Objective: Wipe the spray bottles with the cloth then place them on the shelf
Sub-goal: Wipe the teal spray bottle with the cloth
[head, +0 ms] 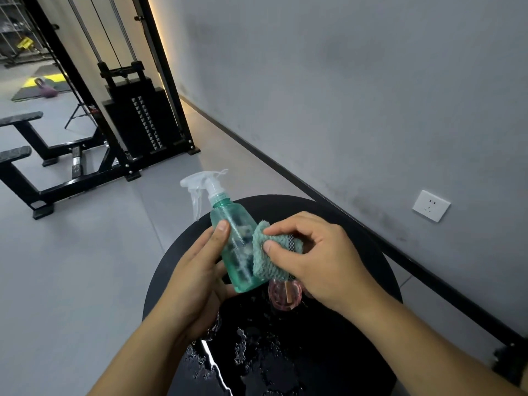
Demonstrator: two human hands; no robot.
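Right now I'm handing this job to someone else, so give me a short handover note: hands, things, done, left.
Left hand: grip on the green bottle, held over the black table.
Right hand: pinches the cloth against the bottle's side.
Pink bottle stands on the wet table under the right hand.
Done: wiping begun.
Left: finish wiping both, shelve them; no shelf in view.

Two bare forearms, left hand [197,270] and right hand [323,261], no sleeves, rings or watch.
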